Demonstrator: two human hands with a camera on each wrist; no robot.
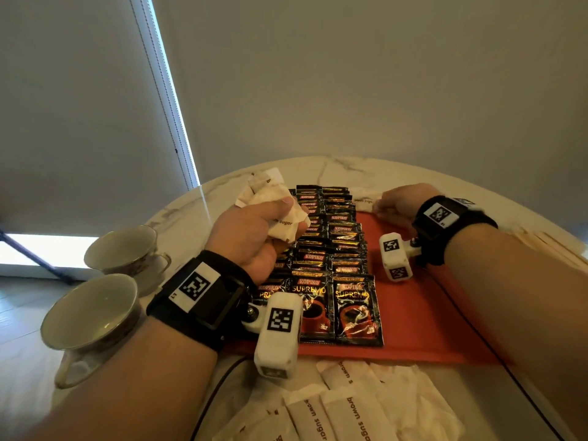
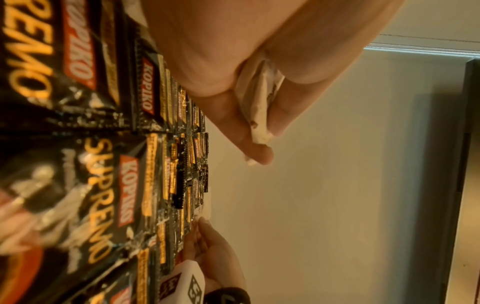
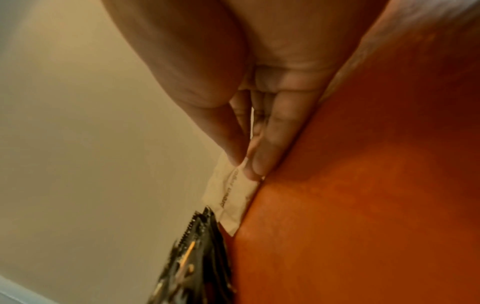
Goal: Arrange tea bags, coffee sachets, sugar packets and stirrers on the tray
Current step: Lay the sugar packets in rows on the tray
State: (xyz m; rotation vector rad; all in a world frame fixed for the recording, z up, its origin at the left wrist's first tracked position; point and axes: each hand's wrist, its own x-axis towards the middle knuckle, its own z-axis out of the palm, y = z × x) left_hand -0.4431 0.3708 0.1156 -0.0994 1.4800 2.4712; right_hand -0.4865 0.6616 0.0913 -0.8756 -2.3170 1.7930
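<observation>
Round white marble-look table (image 1: pixel 334 168), carrying a flat orange-red rectangular tray (image 1: pixel 413 300) near its middle. Filling the tray's left half: glossy black coffee sachets (image 1: pixel 340 259) in overlapping columns, running from the near edge to the far one. To the right of those columns, bare orange surface, seemingly the slot for sugar. Off the tray, on the near table edge, loose white paper brown-sugar packets (image 1: pixel 346 415); to the left, two pale china cups (image 1: pixel 92 313).

Left hand (image 1: pixel 254 237) raised above the sachets, fingers curled round a crumpled handful of white sugar packets (image 1: pixel 273 202). Right hand (image 1: pixel 399 202) low at the tray's far edge, thumb and fingertips (image 3: pixel 262 162) pinched together on one end of a single white sugar packet (image 3: pixel 233 197), the other end touching the tray just beside the last sachet column.

Best done thus: lay this packet flat and square to the far edge, close against the sachets without riding over them. Feed one packet at a time from the left handful, smoothing creases first. Keep the wrist clear of the sachet rows; probably easy to nudge.
</observation>
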